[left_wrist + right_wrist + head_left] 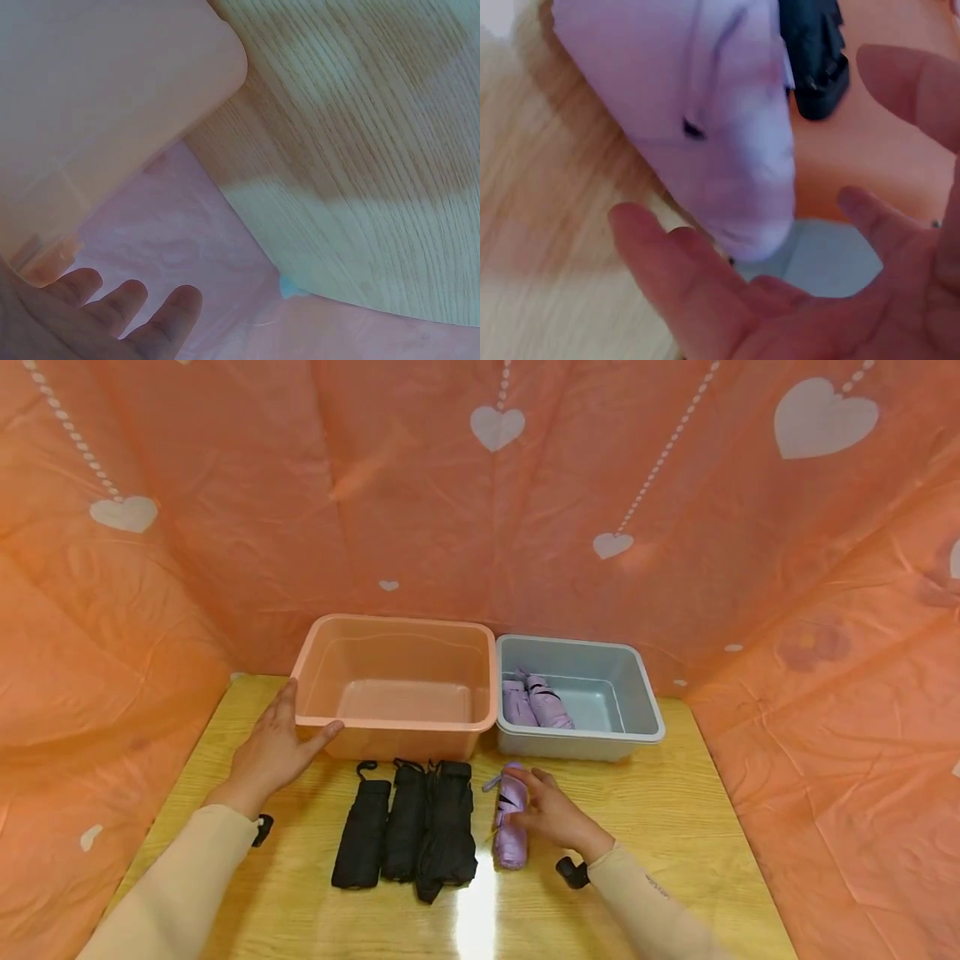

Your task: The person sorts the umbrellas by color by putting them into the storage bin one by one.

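Observation:
My right hand [553, 814] is at the right side of a folded purple umbrella [512, 827] lying on the table. In the right wrist view the fingers of that hand [780, 300] are spread around the end of the purple umbrella [727, 135], not closed on it. My left hand [276, 750] rests on the front left corner of the orange bin [405, 725], thumb along the rim. The left wrist view shows its extended fingers [161, 322] beside the bin [112, 90]. Several black folded umbrellas [362, 835] lie side by side left of the purple one.
A grey bin [577, 742] stands right of the orange bin, with two purple umbrellas [551, 706] at its left side. Both bins are at the back of the wooden table [637, 827]. Orange cloth [420, 510] with white hearts hangs behind and on both sides.

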Action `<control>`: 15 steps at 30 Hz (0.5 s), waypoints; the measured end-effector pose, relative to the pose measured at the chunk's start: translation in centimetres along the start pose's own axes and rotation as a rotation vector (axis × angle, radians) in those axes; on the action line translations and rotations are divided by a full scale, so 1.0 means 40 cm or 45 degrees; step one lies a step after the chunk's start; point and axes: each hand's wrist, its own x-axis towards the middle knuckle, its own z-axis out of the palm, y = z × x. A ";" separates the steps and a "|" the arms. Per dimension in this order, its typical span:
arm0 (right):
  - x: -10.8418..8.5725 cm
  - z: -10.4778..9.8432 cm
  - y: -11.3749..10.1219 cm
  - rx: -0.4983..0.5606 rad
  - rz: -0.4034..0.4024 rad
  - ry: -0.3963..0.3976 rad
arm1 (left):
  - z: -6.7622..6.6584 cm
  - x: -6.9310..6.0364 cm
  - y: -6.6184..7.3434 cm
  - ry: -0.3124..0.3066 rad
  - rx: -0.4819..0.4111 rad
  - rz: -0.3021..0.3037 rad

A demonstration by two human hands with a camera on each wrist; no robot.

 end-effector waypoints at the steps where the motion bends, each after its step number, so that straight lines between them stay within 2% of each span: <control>1: 0.005 0.007 -0.002 -0.034 0.011 0.000 | 0.000 0.000 0.000 0.002 0.001 0.000; 4: 0.015 0.023 -0.013 -0.125 0.046 -0.003 | 0.000 0.001 0.001 0.014 0.005 0.001; 15: 0.019 0.047 -0.044 -0.261 0.095 0.035 | -0.003 -0.004 0.006 -0.002 0.002 -0.013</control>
